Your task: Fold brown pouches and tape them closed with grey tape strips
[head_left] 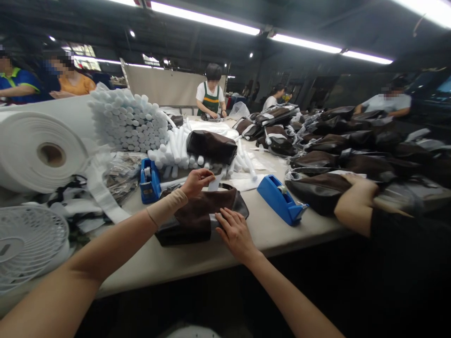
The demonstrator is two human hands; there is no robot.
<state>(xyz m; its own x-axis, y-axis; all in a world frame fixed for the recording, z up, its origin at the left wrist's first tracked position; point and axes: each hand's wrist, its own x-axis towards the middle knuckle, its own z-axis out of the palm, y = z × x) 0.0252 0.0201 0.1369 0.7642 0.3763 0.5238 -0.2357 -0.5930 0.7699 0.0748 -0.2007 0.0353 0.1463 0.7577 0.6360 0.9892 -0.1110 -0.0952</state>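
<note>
A dark brown leather pouch [197, 218] lies flat on the pale work table [303, 225], right in front of me. My left hand [197, 183] pinches a white paper slip [213, 184] at the pouch's far edge. A beige sleeve [167, 206] covers that wrist. My right hand [236, 234] rests on the pouch's near right part, fingers spread, beside a white strip [213, 223] tucked against the leather. The pouch's inside is hidden from this angle.
Blue tape dispensers [150, 180] [282, 199] stand on either side of the pouch. Beyond lie white foam rolls [127, 119], a large white sheet roll [38, 150] and a small white fan [28, 244]. Dark bags [352, 141] are heaped at right, where a co-worker's arm [354, 199] reaches in.
</note>
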